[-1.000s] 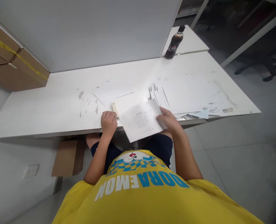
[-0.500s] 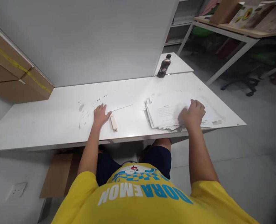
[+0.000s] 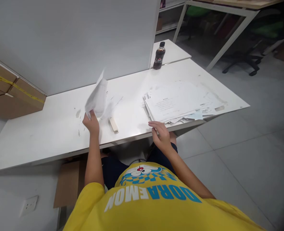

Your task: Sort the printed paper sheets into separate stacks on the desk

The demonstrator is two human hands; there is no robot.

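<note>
My left hand (image 3: 92,123) is closed on the lower edge of a white sheet of paper (image 3: 96,98), which stands curled up off the desk and is a little blurred. Close to that hand's right lies a small cream oblong object (image 3: 113,125); its kind is not clear. My right hand (image 3: 161,136) hovers at the desk's front edge with fingers stretched out and nothing in them. Just beyond its fingertips sits an uneven stack of papers (image 3: 173,104), the top one printed with a few lines.
The white desk (image 3: 129,112) meets a tall grey panel (image 3: 79,38) at its back. A dark cola bottle (image 3: 159,57) stands at the back near the panel's end. Cardboard boxes (image 3: 28,96) are at the far left. A wheeled chair (image 3: 245,61) is off to the right.
My left hand has lifted a sheet from the desk. My right hand has come off the paper stack and moved left, toward the desk's front edge. The view has shifted.
</note>
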